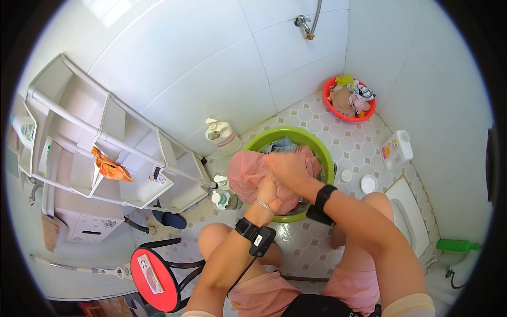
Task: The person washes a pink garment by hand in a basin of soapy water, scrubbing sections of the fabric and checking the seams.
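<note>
A wet pink cloth garment (247, 174) is bunched over a green plastic basin (325, 152) on the tiled floor. My left hand (268, 194) grips the garment near the basin's front left. Just above and to the right, my right hand (284, 166) is closed on the same cloth, its fingers slightly blurred. Part of the garment bulges over the basin's left rim, and another fold lies at the right inside. Bluish-grey clothes (283, 145) show at the back of the basin. The basin's lower contents are mostly hidden by the cloth and my hands.
A red basin of clothes (328, 104) stands in the back corner. Pump bottles (223, 136) are left of the green basin; a white jug (397, 149) is right. A squat toilet (420, 222), a red-topped stool (170, 283) and a white shelf rack (134, 146) flank me.
</note>
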Motion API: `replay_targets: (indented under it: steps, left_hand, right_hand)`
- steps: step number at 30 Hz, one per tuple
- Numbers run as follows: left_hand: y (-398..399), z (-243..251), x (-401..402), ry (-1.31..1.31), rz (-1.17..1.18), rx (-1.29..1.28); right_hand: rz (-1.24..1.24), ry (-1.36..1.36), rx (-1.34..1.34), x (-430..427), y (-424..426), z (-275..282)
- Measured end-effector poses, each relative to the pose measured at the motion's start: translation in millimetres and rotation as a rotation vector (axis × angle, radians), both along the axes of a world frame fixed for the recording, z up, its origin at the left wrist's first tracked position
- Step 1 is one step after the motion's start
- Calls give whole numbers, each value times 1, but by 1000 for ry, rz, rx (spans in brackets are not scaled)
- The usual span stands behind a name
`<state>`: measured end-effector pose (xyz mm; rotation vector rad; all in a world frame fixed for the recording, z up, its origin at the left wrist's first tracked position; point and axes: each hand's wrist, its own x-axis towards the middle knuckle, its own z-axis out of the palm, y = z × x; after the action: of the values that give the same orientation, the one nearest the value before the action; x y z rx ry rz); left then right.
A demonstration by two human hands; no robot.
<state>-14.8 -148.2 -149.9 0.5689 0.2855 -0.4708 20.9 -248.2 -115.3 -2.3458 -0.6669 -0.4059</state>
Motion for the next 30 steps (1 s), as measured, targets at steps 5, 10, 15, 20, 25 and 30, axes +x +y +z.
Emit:
replay_targets:
  steps: [5, 10, 15, 20, 25, 30]
  left_hand:
    - [14, 8, -8, -46, 10, 28]
    - [-9, 34, 3, 57, -55, 58]
    - [27, -47, 13, -289, -78, -53]
    - [-8, 8, 6, 87, -127, -36]
    - [11, 2, 2, -24, -53, -21]
    - [-2, 2, 5, 54, 3, 92]
  right_hand:
    - [163, -160, 30, -39, 17, 29]
    - [67, 62, -149, -5, -7, 17]
    - [101, -139, -25, -39, 22, 25]
    - [12, -17, -65, -2, -11, -3]
    - [171, -261, 72, -36, 7, 29]
    - [23, 6, -102, -4, -3, 0]
